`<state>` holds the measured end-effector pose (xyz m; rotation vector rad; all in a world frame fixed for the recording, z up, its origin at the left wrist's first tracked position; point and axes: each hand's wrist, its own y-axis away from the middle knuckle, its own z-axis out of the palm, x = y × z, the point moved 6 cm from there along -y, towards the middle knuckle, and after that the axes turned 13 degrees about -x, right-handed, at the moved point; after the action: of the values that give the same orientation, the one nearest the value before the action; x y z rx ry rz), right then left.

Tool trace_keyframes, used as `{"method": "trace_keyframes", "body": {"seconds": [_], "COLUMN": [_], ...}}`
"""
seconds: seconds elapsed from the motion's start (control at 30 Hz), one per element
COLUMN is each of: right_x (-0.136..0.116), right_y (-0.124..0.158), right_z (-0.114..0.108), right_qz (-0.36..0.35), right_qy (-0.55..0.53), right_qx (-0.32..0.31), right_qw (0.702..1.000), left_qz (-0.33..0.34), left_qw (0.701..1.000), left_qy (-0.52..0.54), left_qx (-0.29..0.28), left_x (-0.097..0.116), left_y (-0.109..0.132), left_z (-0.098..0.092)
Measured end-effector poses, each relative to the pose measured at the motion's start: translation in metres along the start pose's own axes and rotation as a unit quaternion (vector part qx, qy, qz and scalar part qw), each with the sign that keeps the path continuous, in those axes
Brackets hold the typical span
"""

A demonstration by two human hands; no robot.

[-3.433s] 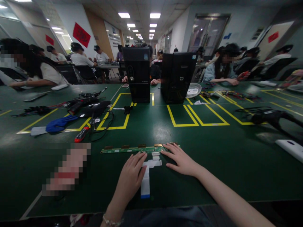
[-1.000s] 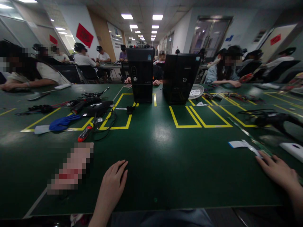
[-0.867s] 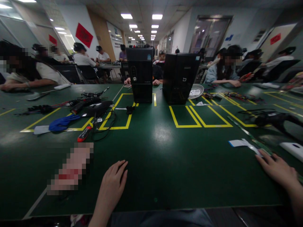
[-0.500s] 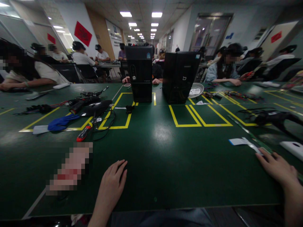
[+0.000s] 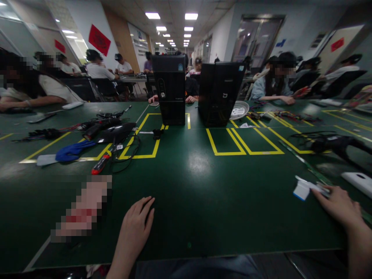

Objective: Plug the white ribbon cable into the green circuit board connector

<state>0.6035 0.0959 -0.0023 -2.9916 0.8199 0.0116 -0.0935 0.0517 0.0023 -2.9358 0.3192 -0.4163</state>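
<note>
My left hand (image 5: 138,223) rests on the green table (image 5: 221,209) near its front edge, fingers slightly apart and nothing in them. At the right, my right hand (image 5: 338,203) is closed on a white flat cable (image 5: 302,189) with a blue end, whose free part bends down toward the tabletop. A white device (image 5: 359,181) lies just beyond that hand. Left of my left hand is a blurred-out, pixelated object (image 5: 84,209), and above it a red and black screwdriver (image 5: 100,164).
Two black computer towers (image 5: 171,91) (image 5: 219,93) stand at the back centre. A blue glove (image 5: 74,151), black cables and a dark rounded device (image 5: 119,132) lie left. A white basket (image 5: 240,110) and black cables (image 5: 328,142) are right. People sit around.
The white cable's blue end has swung from pointing left to pointing down, nearer the front, as my right hand shifted slightly. My left hand stays in place.
</note>
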Motion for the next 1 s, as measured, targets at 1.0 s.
{"method": "trace_keyframes", "body": {"seconds": [1.0], "right_x": [-0.273], "right_y": [0.204], "right_z": [-0.001], "right_qz": [-0.465], "right_qy": [-0.112], "right_qx": [-0.060], "right_qw": [0.876], "left_qz": [-0.002], "left_qw": [1.000], "left_qy": [0.004], "left_qx": [0.004], "left_x": [0.001], "left_y": [0.000], "left_z": [0.000]}}
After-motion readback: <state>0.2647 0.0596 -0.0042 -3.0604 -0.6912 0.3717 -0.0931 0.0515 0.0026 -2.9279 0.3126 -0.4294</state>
